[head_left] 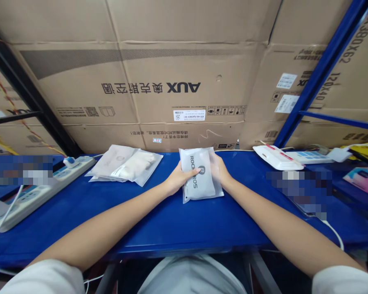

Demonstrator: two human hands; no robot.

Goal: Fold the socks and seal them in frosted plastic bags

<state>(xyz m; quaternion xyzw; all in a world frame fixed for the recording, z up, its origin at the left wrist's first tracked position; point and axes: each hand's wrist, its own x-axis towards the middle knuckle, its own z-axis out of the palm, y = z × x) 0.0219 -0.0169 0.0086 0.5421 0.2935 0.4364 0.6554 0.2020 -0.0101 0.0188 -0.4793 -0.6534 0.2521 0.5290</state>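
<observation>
White sleeves (44, 277) frame a pair of bare forearms reaching over a blue worktop (141, 222), its front edge nearer the wearer than either hand. Between the hands, toward the middle of the worktop, is a frosted pouch (204, 185) with dark lettering, turned sideways and partly covered. The left hand (178, 177) is closed on one side, thumb across the front; the right hand (222, 169) grips the opposite side, its fingers mostly hidden behind. Whether the pouch's lower edge touches the worktop cannot be told.

The pouch looks light and soft, its plastic skin probably slick and its filling likely to give; the side edges, pinched with thumb in front and fingers behind, seem the surest hold. Bare blue surface spreads between the hands and the front edge, leaving room to draw the pouch closer.

Beyond the left hand's outer side lie more frosted pouches (122, 167), overlapping, then a power strip (39, 198). Off the right hand's outer side sits a white tray-like item (277, 158). Past both hands, printed cardboard (153, 61) walls off the rear, limiting forward reach.
</observation>
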